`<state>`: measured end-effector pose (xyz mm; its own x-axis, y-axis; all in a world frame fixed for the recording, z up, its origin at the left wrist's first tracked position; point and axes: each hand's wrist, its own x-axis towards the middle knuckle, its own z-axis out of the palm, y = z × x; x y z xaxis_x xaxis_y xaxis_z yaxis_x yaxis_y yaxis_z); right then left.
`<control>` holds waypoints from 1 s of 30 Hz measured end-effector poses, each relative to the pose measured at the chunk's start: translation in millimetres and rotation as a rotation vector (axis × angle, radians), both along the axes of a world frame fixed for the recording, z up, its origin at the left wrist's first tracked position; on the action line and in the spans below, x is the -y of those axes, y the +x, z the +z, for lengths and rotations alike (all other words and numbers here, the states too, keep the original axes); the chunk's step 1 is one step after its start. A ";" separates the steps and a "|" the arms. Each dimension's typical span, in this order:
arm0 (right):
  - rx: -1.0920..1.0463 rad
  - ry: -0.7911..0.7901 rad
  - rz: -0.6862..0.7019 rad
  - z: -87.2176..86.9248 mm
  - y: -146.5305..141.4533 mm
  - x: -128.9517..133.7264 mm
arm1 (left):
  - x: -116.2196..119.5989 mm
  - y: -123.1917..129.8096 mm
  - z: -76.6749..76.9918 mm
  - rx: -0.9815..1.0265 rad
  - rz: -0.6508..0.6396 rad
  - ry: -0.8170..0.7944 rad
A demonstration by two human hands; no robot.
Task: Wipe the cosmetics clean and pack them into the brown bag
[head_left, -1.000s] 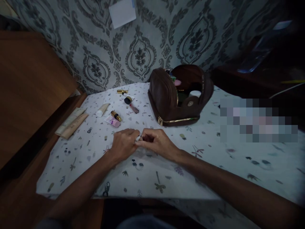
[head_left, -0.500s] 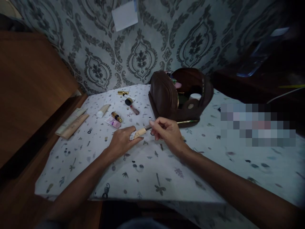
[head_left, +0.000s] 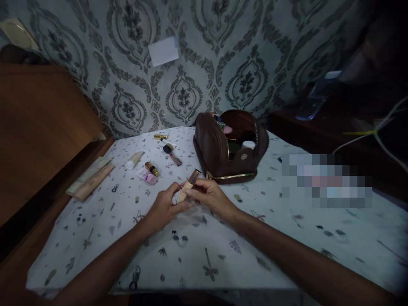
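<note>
Both my hands are closed on a small beige makeup tube (head_left: 187, 188) with a shiny brown cap (head_left: 193, 175), tilted up to the right. My left hand (head_left: 167, 202) grips its lower, whitish end between thumb and fingers. From the right, the thumb and fingers of my right hand (head_left: 210, 196) pinch the tube just below the cap. Beyond my right hand stands an open brown leather cosmetic bag (head_left: 210, 148), with a white lid (head_left: 248, 145) and other small items inside.
On the patterned tablecloth (head_left: 204, 246) lie a pink tube (head_left: 147, 175), a gold-and-black cylinder (head_left: 152, 168), a cream tube (head_left: 134, 160), two long tubes (head_left: 94, 182), a dark-capped item (head_left: 168, 147), a reddish tube (head_left: 175, 159) and a gold tube (head_left: 160, 137). A blurred-out patch covers the right side.
My right hand has moved from the cap down onto the tube's body. The tube now points more upward. The whole view has shifted, so the table things sit lower.
</note>
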<state>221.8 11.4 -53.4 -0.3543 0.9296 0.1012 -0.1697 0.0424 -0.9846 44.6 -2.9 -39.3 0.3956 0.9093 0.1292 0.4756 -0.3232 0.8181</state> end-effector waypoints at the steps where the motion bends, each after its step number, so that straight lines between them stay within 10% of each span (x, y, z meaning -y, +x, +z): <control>1: -0.018 0.005 -0.016 1.0 0.5 0.2 | 0.2 -0.6 -0.2 0.001 0.007 0.015; 18: 0.128 -0.055 0.230 7.0 5.3 5.7 | -5.0 -3.8 1.0 0.383 0.140 -0.113; 30: -0.078 -0.106 0.062 7.8 7.4 -1.2 | -14.4 0.2 7.4 0.801 0.410 -0.241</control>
<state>229.2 12.7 -45.7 -0.4061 0.9132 0.0330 -0.2454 -0.0741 -0.9666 44.8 11.5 -31.9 -0.0880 0.9960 0.0141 -0.2201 -0.0332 0.9749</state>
